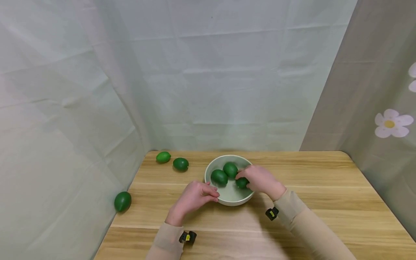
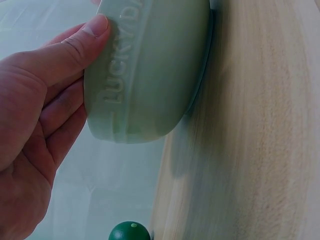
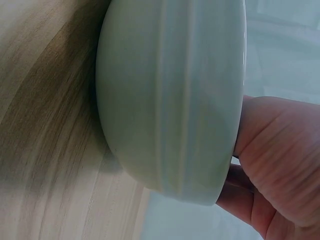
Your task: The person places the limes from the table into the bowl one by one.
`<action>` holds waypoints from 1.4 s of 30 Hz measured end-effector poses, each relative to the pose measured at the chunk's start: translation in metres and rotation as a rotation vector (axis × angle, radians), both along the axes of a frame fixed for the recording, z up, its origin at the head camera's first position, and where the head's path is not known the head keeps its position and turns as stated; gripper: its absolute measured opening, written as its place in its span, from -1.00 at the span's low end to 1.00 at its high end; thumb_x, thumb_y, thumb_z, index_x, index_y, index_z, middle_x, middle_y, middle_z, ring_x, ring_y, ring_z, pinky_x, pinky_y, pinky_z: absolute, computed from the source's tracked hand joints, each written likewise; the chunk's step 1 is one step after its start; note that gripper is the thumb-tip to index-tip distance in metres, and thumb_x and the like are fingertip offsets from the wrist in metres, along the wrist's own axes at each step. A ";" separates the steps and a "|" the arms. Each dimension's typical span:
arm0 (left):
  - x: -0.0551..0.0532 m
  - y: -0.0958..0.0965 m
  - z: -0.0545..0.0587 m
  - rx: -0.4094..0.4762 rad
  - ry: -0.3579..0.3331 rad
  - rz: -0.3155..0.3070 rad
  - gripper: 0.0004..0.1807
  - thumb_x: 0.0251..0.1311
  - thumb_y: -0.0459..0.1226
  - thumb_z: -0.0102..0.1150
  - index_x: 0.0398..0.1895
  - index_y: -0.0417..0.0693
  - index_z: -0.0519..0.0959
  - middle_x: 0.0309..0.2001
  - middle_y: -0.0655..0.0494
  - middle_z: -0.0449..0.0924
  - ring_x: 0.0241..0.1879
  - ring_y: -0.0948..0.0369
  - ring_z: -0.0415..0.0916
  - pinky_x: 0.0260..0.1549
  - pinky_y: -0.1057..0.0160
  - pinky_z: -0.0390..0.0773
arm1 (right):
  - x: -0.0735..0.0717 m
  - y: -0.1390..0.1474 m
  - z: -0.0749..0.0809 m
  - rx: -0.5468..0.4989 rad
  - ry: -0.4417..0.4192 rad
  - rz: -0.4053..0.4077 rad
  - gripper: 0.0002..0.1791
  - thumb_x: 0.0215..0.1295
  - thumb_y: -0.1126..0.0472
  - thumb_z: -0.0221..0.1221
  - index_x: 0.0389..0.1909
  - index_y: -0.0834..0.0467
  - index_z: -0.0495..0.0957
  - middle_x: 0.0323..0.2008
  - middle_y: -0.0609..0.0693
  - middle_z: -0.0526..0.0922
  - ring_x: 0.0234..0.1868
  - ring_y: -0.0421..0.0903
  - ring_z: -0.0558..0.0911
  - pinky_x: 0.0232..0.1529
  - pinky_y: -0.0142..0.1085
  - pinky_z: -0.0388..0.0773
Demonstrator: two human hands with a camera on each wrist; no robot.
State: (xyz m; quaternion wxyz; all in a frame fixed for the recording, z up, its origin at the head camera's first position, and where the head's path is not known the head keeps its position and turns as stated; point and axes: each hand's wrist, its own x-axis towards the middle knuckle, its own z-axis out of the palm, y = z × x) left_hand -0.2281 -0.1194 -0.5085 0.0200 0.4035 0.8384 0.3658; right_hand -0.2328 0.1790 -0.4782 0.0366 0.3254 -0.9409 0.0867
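A pale green bowl (image 1: 232, 196) stands on the wooden table, with raised lettering on its outer wall in the left wrist view. My left hand (image 1: 195, 198) holds its near-left rim, thumb (image 2: 95, 27) outside and the other fingers partly hidden behind the rim. My right hand (image 1: 261, 180) reaches over the right rim and grips a dark green avocado (image 1: 241, 183) inside the bowl. Two more avocados lie in the bowl, a left avocado (image 1: 219, 177) and a far avocado (image 1: 230, 169). In the right wrist view, the bowl wall (image 3: 170, 100) hides the right fingertips and the fruit.
At the table's back left lie a bright green lime (image 1: 163, 157) and a dark green avocado (image 1: 180, 164). Another avocado (image 1: 122, 201) sits at the left table edge. Pale curtains (image 1: 227, 90) hang behind and on the left; a flowered curtain (image 1: 367, 90) is on the right.
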 end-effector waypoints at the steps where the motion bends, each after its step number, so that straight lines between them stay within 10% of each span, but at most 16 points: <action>1: 0.000 0.000 0.000 0.000 0.002 0.000 -0.87 0.21 -0.27 0.57 -0.18 0.01 0.90 -0.21 0.38 0.83 -0.04 0.47 0.71 0.37 0.15 0.52 | 0.000 0.000 0.000 0.002 0.001 0.001 -0.49 -0.03 0.59 0.46 -0.04 0.09 0.83 -0.05 -0.02 0.81 -0.06 0.03 0.77 -0.04 -0.06 0.78; 23: 0.001 0.001 0.002 -0.001 0.015 0.004 -0.89 0.19 -0.25 0.59 -0.22 0.08 0.91 -0.23 0.39 0.83 -0.05 0.48 0.71 0.36 0.19 0.53 | 0.006 0.000 0.007 -0.044 -0.037 -0.049 -0.54 0.11 0.48 0.53 0.04 0.10 0.81 0.17 0.09 0.76 0.10 0.10 0.76 0.09 0.01 0.75; 42: 0.001 0.001 0.002 -0.005 0.020 0.007 -0.88 0.18 -0.25 0.59 -0.22 0.07 0.91 -0.24 0.37 0.83 -0.06 0.49 0.71 0.35 0.20 0.53 | 0.021 0.022 0.010 -0.299 -0.017 -0.116 -0.59 0.19 0.39 0.54 0.08 0.12 0.80 0.18 0.14 0.75 0.19 0.16 0.72 0.17 0.10 0.71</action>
